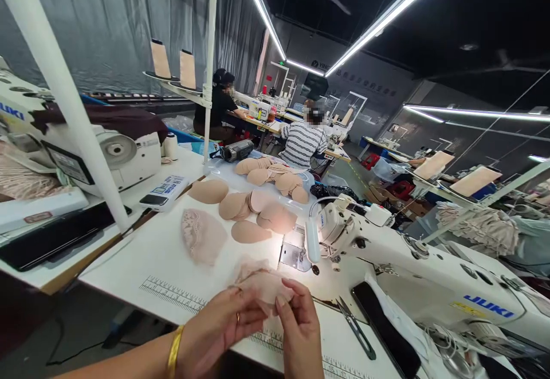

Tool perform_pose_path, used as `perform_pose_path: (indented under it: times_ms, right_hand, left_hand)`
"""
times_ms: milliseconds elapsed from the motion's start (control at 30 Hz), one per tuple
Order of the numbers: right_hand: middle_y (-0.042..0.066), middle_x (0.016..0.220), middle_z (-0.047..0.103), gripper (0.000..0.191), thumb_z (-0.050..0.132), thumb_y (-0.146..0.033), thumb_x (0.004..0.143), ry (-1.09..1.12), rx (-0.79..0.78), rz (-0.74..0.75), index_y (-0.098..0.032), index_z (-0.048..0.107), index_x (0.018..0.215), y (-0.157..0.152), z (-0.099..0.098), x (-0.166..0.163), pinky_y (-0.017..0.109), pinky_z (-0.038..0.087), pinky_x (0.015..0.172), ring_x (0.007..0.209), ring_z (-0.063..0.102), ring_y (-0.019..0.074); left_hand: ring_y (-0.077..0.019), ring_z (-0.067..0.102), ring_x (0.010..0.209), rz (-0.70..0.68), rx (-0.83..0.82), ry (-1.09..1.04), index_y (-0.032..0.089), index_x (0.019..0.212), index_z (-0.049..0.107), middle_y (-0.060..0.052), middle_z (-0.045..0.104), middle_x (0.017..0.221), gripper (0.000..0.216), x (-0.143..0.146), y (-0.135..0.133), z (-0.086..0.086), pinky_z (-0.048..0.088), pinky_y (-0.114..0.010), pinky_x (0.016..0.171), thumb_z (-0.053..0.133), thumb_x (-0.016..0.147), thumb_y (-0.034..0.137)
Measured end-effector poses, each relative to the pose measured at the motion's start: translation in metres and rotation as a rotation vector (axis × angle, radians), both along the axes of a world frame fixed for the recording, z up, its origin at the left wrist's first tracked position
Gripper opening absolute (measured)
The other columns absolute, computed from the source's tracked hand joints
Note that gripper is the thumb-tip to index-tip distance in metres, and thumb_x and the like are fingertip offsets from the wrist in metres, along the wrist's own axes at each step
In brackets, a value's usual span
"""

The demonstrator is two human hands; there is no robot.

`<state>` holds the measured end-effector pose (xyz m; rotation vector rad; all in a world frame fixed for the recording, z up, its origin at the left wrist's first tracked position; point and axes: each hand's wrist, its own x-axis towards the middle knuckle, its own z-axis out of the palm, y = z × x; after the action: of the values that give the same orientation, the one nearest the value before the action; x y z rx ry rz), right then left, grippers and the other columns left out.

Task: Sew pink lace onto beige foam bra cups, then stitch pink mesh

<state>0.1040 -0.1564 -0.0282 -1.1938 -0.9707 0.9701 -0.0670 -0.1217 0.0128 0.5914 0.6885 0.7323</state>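
Over a flat white table (129, 258), the bare left hand (210, 330) and right hand (301, 321) are pinching thin, see-through, pale pink cloth (264, 288), probably feeling light, soft, easily torn, best held by edges

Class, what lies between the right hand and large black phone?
The head view shows a slim metal tool between right hand and phone, with ruler markings below.

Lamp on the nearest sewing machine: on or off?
On: the lamp throws a bright glow over the metal plate beside it and the nearby tan pad.
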Motion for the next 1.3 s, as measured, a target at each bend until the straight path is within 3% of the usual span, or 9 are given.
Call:
perform_pose_path:
  times_ms: [67,167,300,400,533,633,767,967,1300]
  right_hand:
    - [0.007,0.098,0.075,0.041,0.075,-0.06,0.089,-0.117,0.038,-0.052,-0.024,0.077,0.11,-0.016,-0.009,-0.009,0.036,0.059,0.084,0.089,0.07,0.0249]
    - [0.01,0.115,0.075,0.043,0.069,-0.062,0.092,-0.302,0.108,-0.074,-0.027,0.079,0.115,-0.028,-0.009,-0.009,0.044,0.057,0.096,0.108,0.068,0.032]
    - [0.01,0.132,0.071,0.055,0.064,-0.069,0.093,-0.251,-0.017,0.041,-0.027,0.074,0.127,-0.015,0.018,0.013,0.045,0.049,0.11,0.127,0.061,0.0327]
    - [0.009,0.119,0.076,0.073,0.06,-0.076,0.092,0.105,-0.204,0.07,-0.028,0.056,0.147,-0.007,0.033,0.024,0.043,0.057,0.094,0.109,0.071,0.0286]
    - [0.006,0.097,0.078,0.097,0.066,-0.078,0.087,0.399,-0.183,0.082,-0.03,0.027,0.162,-0.012,0.024,0.012,0.037,0.059,0.072,0.082,0.074,0.0252]
    - [0.002,0.086,0.076,0.11,0.088,-0.058,0.077,0.344,-0.079,0.004,-0.028,0.025,0.162,-0.018,0.01,0.0,0.032,0.056,0.072,0.078,0.073,0.0227]
    - [-0.005,0.075,0.07,0.11,0.088,-0.053,0.08,0.224,-0.025,-0.106,-0.026,0.023,0.164,-0.021,0.0,0.0,0.028,0.055,0.075,0.074,0.069,0.0181]
    - [-0.003,0.075,0.07,0.105,0.083,-0.057,0.084,0.129,-0.012,-0.135,-0.024,0.026,0.165,-0.021,-0.008,0.012,0.032,0.057,0.076,0.074,0.069,0.0195]
    - [0.0,0.082,0.073,0.105,0.081,-0.057,0.085,0.151,0.005,-0.147,-0.02,0.024,0.164,-0.019,-0.014,0.01,0.033,0.058,0.079,0.079,0.071,0.0216]
  left_hand:
    - [-0.0254,0.066,0.113,0.194,0.021,-0.062,0.019,0.111,0.068,-0.009,0.072,0.115,0.059,0.008,0.007,0.007,0.052,-0.033,0.099,0.096,0.067,0.048]
    - [-0.027,0.067,0.106,0.222,0.114,-0.056,0.018,0.111,0.071,-0.009,0.074,0.11,0.059,0.016,0.016,0.009,0.053,-0.034,0.094,0.099,0.064,0.04]
    - [-0.0232,0.068,0.085,-0.135,0.24,-0.105,0.013,0.096,0.075,-0.007,0.074,0.087,0.047,0.018,0.011,0.003,0.054,-0.035,0.087,0.098,0.066,0.041]
    - [-0.0266,0.07,0.093,-0.299,0.19,-0.222,0.014,0.11,0.075,-0.009,0.075,0.095,0.049,0.015,0.004,0.007,0.052,-0.039,0.093,0.094,0.073,0.04]
    - [-0.0332,0.07,0.11,-0.096,0.14,-0.216,0.019,0.125,0.069,-0.013,0.075,0.114,0.059,0.018,0.007,0.013,0.051,-0.042,0.098,0.093,0.073,0.034]
    - [-0.0325,0.068,0.115,0.062,0.017,-0.118,0.017,0.117,0.072,-0.012,0.075,0.118,0.051,0.026,0.013,0.013,0.053,-0.036,0.091,0.088,0.076,0.044]
    - [-0.0334,0.067,0.118,0.083,-0.225,-0.139,0.014,0.112,0.073,-0.014,0.075,0.119,0.057,0.034,0.019,0.014,0.055,-0.036,0.088,0.071,0.086,0.064]
    - [-0.0334,0.064,0.122,0.197,0.007,-0.138,0.012,0.104,0.077,-0.015,0.075,0.118,0.046,0.04,0.017,0.016,0.052,-0.034,0.097,0.093,0.072,0.042]
    - [-0.0331,0.065,0.111,0.11,0.057,-0.124,0.011,0.102,0.076,-0.017,0.076,0.11,0.05,0.048,0.018,0.014,0.05,-0.038,0.098,0.094,0.069,0.044]
